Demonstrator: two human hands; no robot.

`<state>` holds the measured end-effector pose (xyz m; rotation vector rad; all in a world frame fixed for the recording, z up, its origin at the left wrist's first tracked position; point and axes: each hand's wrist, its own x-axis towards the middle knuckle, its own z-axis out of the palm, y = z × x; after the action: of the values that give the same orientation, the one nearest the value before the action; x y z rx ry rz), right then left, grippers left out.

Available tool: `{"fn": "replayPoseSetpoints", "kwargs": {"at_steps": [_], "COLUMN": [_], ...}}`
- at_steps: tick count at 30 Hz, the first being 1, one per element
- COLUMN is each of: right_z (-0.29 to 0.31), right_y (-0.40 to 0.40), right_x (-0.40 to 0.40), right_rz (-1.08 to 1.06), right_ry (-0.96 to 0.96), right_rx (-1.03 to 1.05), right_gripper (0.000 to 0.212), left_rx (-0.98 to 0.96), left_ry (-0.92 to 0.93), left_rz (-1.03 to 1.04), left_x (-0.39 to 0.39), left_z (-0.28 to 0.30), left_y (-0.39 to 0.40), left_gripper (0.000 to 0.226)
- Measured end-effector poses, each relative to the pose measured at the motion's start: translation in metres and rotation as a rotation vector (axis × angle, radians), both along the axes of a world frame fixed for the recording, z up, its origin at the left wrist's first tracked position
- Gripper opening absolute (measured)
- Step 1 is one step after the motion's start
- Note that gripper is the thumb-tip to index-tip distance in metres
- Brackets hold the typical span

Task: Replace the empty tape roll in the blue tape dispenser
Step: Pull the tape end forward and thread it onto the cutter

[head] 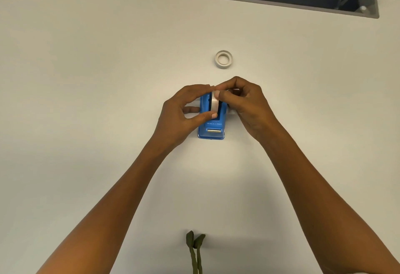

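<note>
Both hands pinched the tape roll point(214, 102) upright in the blue tape dispenser point(212, 122) mid-bench point(86, 79): left hand point(179, 115) by the rim, right hand point(244, 104) at the top. Best seated squarely, axle level. A second roll point(223, 59) lay just beyond.

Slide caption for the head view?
Both hands seat a tape roll in the blue dispenser; spare ring beyond.

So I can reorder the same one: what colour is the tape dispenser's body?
Blue; the tape dispenser shows best in the head view.
</note>
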<state>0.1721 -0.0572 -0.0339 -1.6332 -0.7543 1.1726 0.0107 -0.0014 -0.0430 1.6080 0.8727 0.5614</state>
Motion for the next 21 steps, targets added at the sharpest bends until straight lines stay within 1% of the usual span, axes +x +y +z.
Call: {"fn": "replayPoseSetpoints", "kwargs": {"at_steps": [1, 4, 7, 10, 13, 16, 19, 21], "right_z": [0.000, 0.000, 0.000, 0.000, 0.001, 0.001, 0.002, 0.004], "right_y": [0.002, 0.005, 0.007, 0.008, 0.005, -0.004, -0.011, -0.012], "right_x": [-0.001, 0.000, 0.002, 0.003, 0.005, 0.008, 0.010, 0.008], "right_rz": [-0.006, -0.018, -0.035, -0.031, 0.001, 0.080, 0.173, 0.189], "right_ry": [0.000, -0.012, -0.009, -0.012, -0.021, -0.059, -0.164, -0.215], "right_rx": [0.002, 0.015, 0.009, -0.006, -0.008, 0.005, 0.023, 0.033], "right_gripper": [0.004, 0.008, 0.008, 0.005, 0.015, 0.016, 0.036, 0.041], "left_rx": [-0.003, -0.017, 0.034, 0.033, 0.025, 0.028, 0.048, 0.061], "left_ry": [-0.002, -0.002, 0.030, 0.027, 0.018, 0.017, 0.029, 0.032], "left_rz": [-0.002, -0.006, -0.064, -0.064, -0.054, -0.059, -0.065, -0.067], "left_x": [0.000, 0.000, -0.002, -0.002, -0.002, -0.001, 0.000, 0.000], "left_z": [0.000, 0.000, -0.001, -0.002, -0.002, -0.002, 0.000, 0.001], "left_y": [0.000, 0.002, 0.005, 0.006, 0.006, 0.007, 0.008, 0.008], "left_gripper": [0.047, 0.048, 0.052, 0.052, 0.050, 0.048, 0.048, 0.049]}}
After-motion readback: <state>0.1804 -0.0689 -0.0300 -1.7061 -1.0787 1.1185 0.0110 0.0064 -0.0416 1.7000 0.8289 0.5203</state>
